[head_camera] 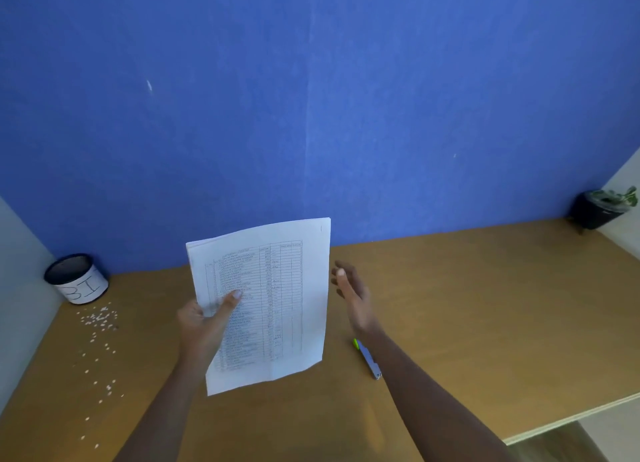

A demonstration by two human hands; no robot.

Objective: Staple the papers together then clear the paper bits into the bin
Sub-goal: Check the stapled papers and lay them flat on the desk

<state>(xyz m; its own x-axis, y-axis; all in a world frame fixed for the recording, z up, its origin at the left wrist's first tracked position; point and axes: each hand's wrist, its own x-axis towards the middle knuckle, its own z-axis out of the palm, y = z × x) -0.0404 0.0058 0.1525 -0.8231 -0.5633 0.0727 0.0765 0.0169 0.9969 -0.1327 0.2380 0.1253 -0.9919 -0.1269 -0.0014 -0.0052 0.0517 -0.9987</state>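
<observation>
My left hand [207, 318] holds a stack of printed papers [277, 299] upright above the wooden desk [467, 316], gripping their left edge with the thumb on the front sheet. A short dark mark shows near the papers' top right corner. My right hand [351, 292] hovers just right of the papers, fingers apart and holding nothing. A small stapler [369, 359] with a green end lies on the desk under my right forearm. White paper bits [98, 319] are scattered on the desk's left side, in front of the bin [78, 278], a white can with a dark rim.
A blue wall rises directly behind the desk. A dark pot with a green plant [601, 208] stands in the far right corner. The desk's front edge runs along the lower right, with floor beyond it.
</observation>
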